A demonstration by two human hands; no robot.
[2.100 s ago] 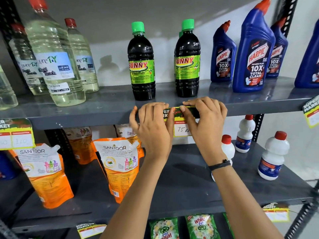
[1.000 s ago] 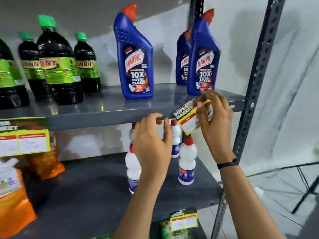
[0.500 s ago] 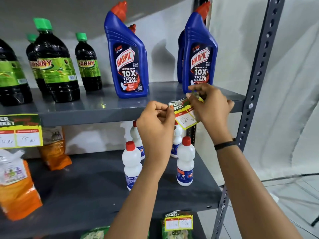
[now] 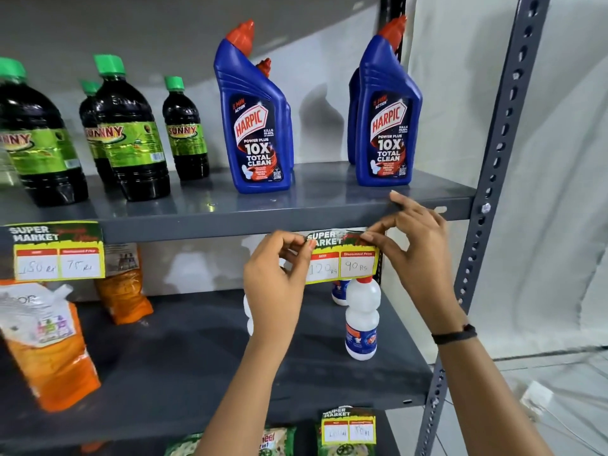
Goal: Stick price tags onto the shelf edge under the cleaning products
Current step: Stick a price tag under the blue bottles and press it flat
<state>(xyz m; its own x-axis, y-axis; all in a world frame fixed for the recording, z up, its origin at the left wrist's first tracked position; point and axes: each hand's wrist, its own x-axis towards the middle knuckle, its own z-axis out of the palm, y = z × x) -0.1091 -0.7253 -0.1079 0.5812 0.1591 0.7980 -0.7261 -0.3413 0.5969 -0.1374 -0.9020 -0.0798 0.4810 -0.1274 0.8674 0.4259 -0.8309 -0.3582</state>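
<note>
Since half a second ago you've levelled the price tag (image 4: 342, 258), pinched at its top corners by your left hand (image 4: 279, 268) and right hand (image 4: 411, 232), long axis along the shelf edge (image 4: 197, 225) seemingly just above both grips.

Harpic bottles (image 4: 255, 126): four, at 12 o'clock
Sunny bottles (image 4: 131, 133): four, at 10 o'clock
Price tags (image 4: 342, 258): three
White bottles (image 4: 362, 320): three, at 5 o'clock
Orange pouches (image 4: 49, 343): two, at 8 o'clock
Hands (image 4: 276, 284): two
</note>
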